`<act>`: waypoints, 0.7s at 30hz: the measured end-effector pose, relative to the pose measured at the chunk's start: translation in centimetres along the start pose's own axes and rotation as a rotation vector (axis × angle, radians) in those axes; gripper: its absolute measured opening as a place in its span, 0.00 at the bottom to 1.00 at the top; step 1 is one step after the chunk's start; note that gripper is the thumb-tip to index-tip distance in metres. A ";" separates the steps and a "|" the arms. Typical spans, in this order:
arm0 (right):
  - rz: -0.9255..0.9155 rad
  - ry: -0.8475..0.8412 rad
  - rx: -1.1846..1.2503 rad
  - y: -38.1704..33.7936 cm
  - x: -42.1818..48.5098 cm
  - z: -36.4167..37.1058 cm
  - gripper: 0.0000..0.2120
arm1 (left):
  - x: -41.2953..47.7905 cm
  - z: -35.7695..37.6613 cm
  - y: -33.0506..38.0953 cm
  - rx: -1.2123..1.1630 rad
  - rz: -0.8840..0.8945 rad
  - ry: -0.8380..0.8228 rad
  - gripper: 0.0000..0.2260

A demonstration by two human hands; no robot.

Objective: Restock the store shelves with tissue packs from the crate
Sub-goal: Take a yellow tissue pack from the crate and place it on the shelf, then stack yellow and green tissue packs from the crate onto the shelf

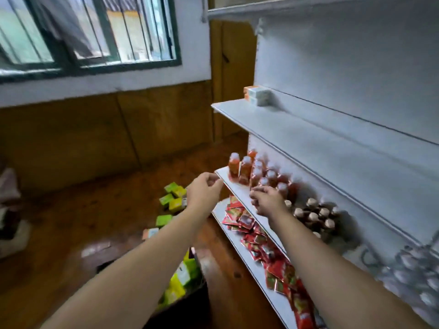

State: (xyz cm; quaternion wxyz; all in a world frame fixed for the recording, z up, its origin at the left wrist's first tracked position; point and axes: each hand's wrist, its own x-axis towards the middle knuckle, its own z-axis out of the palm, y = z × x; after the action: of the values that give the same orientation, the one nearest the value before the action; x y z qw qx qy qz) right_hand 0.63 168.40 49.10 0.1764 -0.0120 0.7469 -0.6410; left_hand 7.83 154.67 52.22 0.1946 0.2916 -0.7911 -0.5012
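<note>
Both arms are out at the middle shelf (234, 186): left hand (205, 192) at its front corner, right hand (268, 201) over its edge, both loosely curled and holding nothing, with orange bottles (247, 169) crowding right behind the fingers. Green tissue packs (174, 198) lie scattered on the floor, more sit in the crate (190, 305) under the left forearm, and red sachets (249, 224) litter the shelf below.

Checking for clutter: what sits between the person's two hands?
Head view: between the left hand and right hand lies the white front edge of the bottle shelf, with red sachets just below it.
</note>
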 end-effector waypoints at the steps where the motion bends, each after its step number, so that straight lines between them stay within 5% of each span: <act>1: 0.003 -0.040 -0.016 0.0 1.0 2.4 0.10 | 1.3 -1.7 -1.6 -0.013 -0.039 0.031 0.07; 4: 0.008 -0.138 -0.095 1.1 4.0 8.5 0.07 | 4.7 -5.7 -6.6 -0.047 -0.156 0.126 0.01; 14: 0.198 -0.440 -0.377 10.4 13.8 23.1 0.04 | 10.8 -8.2 -23.8 -0.138 -0.599 0.233 0.03; 21: 0.406 -0.431 -0.521 23.3 17.5 27.3 0.05 | 10.9 -4.3 -37.3 -0.121 -0.843 0.171 0.07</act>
State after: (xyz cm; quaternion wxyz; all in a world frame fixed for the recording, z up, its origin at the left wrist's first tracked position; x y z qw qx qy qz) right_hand -3.32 142.22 19.18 0.4435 -0.0429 0.8176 -0.3647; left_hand 12.11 132.40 20.37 0.0544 0.6175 -0.5532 -0.5565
